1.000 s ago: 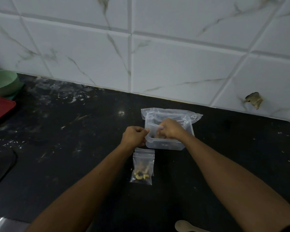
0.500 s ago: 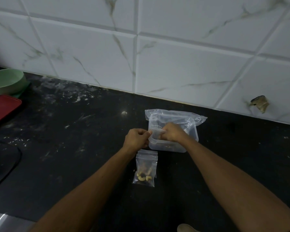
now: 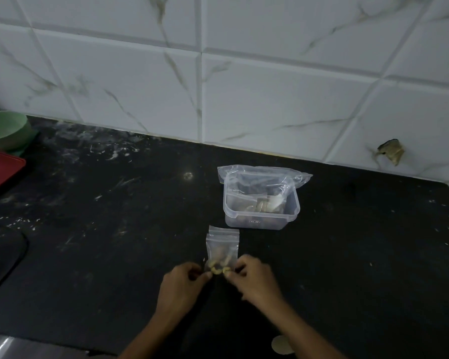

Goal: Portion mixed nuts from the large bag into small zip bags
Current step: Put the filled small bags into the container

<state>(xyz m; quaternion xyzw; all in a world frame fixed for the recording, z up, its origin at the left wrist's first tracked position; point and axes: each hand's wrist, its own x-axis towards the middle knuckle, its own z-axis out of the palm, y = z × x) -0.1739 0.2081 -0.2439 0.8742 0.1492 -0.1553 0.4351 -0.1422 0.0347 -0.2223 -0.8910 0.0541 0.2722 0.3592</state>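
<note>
Clear small zip bag (image 3: 222, 251) of nuts is lying flat on the black desk (image 3: 114, 242), just before the plastic tub (image 3: 261, 203). Left hand (image 3: 183, 283) and right hand (image 3: 253, 277) are each pinching its near corners, grip closed.

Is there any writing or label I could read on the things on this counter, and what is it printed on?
Large bag in the clear tub: one short line of dark print near its left side, too small and blurred to read.
Clear tub: a small dark label on the front wall, too small to read.
Small zip bag, green bowl, red tray: no text visible.
</note>
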